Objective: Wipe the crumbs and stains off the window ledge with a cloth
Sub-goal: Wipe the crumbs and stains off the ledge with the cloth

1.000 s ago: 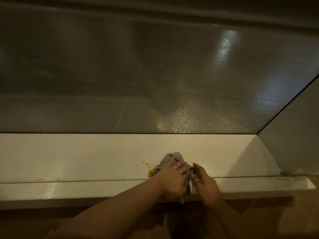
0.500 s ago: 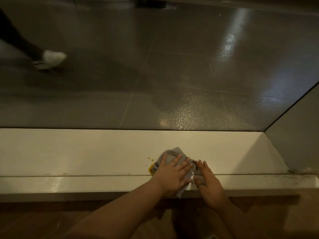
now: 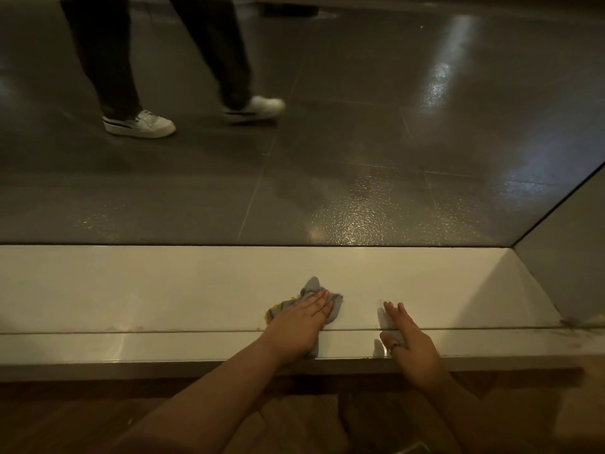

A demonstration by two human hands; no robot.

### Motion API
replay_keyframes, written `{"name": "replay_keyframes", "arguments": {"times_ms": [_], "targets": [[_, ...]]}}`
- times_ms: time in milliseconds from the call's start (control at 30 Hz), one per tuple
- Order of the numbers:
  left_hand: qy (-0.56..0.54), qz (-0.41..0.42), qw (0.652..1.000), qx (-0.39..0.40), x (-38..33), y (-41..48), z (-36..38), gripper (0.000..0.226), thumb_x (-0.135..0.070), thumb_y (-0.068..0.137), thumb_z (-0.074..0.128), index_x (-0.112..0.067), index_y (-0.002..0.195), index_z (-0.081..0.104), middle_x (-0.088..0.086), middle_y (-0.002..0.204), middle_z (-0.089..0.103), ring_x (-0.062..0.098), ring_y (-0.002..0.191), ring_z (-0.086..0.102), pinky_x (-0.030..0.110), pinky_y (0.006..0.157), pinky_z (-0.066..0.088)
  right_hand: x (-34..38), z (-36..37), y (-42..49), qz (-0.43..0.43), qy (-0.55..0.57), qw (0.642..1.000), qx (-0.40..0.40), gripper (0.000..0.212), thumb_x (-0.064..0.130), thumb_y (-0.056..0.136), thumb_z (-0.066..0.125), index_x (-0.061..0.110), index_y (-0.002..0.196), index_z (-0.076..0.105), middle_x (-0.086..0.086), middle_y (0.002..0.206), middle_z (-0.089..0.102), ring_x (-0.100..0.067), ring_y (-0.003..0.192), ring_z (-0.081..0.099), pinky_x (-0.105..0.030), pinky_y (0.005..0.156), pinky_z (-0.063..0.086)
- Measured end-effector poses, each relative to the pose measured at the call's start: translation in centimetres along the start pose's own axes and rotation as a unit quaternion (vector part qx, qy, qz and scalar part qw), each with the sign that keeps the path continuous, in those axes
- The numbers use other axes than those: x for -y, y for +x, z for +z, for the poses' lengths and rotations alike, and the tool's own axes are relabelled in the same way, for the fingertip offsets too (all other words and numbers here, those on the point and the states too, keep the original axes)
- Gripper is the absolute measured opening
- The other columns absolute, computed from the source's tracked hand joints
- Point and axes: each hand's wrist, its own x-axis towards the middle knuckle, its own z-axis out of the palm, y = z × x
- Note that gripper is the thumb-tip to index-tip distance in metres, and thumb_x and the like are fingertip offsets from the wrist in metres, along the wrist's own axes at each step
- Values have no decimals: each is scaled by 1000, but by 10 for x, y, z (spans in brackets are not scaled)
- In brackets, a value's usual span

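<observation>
Fingers (image 3: 319, 301) of your left hand (image 3: 296, 326) lie straight and close together, pressing flat on the crumpled grey cloth (image 3: 311, 286). The cloth sits on the white window ledge (image 3: 131, 290), near its middle, with one end trailing under your palm toward the front edge. Small yellow crumbs (image 3: 270, 314) show at the cloth's left edge, touching it.

Your right hand (image 3: 409, 342) rests flat on the bare ledge to the right of the cloth and apart from it, its fingers (image 3: 391, 308) straight and slightly spread. A dark ring (image 3: 394, 347) sits on its thumb.

A thin dark seam (image 3: 163, 331) runs along the ledge in front of the cloth, under both hands. A faint reddish stain (image 3: 131, 328) lies on that seam well to the left. Dark grime (image 3: 571, 322) gathers in the right corner, where the grey side wall (image 3: 573, 240) meets the ledge.

Behind the ledge stands the large glass window pane (image 3: 360, 158). Beyond it, a person in dark trousers and white sneakers (image 3: 140, 124) stands on glossy grey floor tiles (image 3: 360, 77).
</observation>
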Motion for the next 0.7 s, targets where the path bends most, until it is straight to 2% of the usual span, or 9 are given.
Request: {"name": "replay_keyframes", "arguments": {"times_ms": [100, 167, 333, 400, 433, 500, 533, 600, 700], "targets": [[-5, -2, 1000, 0, 0, -1, -7, 60, -6, 96, 32, -13, 150, 5, 5, 160, -2, 15, 148, -1, 21, 114, -8, 1, 2, -2, 0, 2, 1000, -6, 61, 3, 90, 54, 20, 144, 32, 7, 151, 20, -15, 145, 15, -18, 107, 15], [-17, -6, 1000, -13, -3, 2, -9, 58, -8, 96, 28, -12, 149, 6, 6, 160, -1, 16, 148, 0, 19, 112, -10, 3, 3, -2, 6, -1, 1000, -3, 60, 8, 91, 55, 23, 144, 31, -1, 156, 19, -16, 145, 17, -21, 107, 17], [-35, -24, 998, -41, -10, 3, -10, 56, -8, 98, 28, -9, 149, 5, 8, 160, 0, 17, 148, -3, 21, 109, -16, 4, 1, -2, 13, -1, 1000, 4, 59, 14, 92, 55, 28, 144, 30, -1, 158, 15, -17, 144, 19, -25, 110, 19], [-55, -36, 997, -44, -8, -1, -5, 55, -24, 99, 26, -11, 149, 6, 7, 160, -1, 16, 148, -5, 22, 113, -13, 5, 1, -2, 10, 3, 1000, 3, 60, 11, 91, 55, 27, 143, 31, -2, 157, 17, -15, 145, 17, -25, 109, 20], [-62, -39, 996, -40, -7, -2, -1, 61, -40, 98, 24, -14, 150, 3, 5, 160, -2, 16, 148, -7, 26, 117, -11, 6, 1, -1, 7, 4, 1000, 2, 60, 10, 91, 55, 27, 143, 31, -3, 157, 17, -12, 144, 16, -24, 108, 20], [-38, -25, 999, -16, -4, -7, 4, 86, -71, 84, 17, -21, 149, -6, 0, 158, -12, 14, 146, -15, 33, 120, -9, 5, 1, -1, -3, 2, 1000, 1, 60, 10, 91, 56, 27, 143, 31, -3, 157, 19, -4, 139, 12, -21, 105, 19], [-13, -7, 1000, -1, -2, -8, 6, 96, -80, 75, 15, -22, 149, -9, -2, 156, -19, 14, 144, -20, 35, 119, -11, 5, 1, 0, -8, 1, 1000, 1, 60, 11, 91, 56, 27, 143, 31, -3, 157, 19, -1, 137, 11, -21, 105, 19], [20, 21, 999, 21, 0, -9, 7, 104, -83, 69, 16, -22, 148, -12, -5, 151, -27, 13, 141, -25, 34, 117, -15, 4, 1, 0, -5, 3, 1000, 1, 59, 12, 92, 54, 28, 144, 30, -2, 157, 17, -3, 139, 12, -23, 106, 20], [1, 55, 998, 35, 0, -9, 10, 96, -76, 74, 12, -19, 149, -5, -5, 153, -19, 10, 143, -16, 30, 118, -9, 3, 2, 0, -2, 8, 1000, 4, 59, 11, 93, 53, 27, 144, 30, -1, 157, 17, -6, 141, 13, -25, 108, 20]]}}
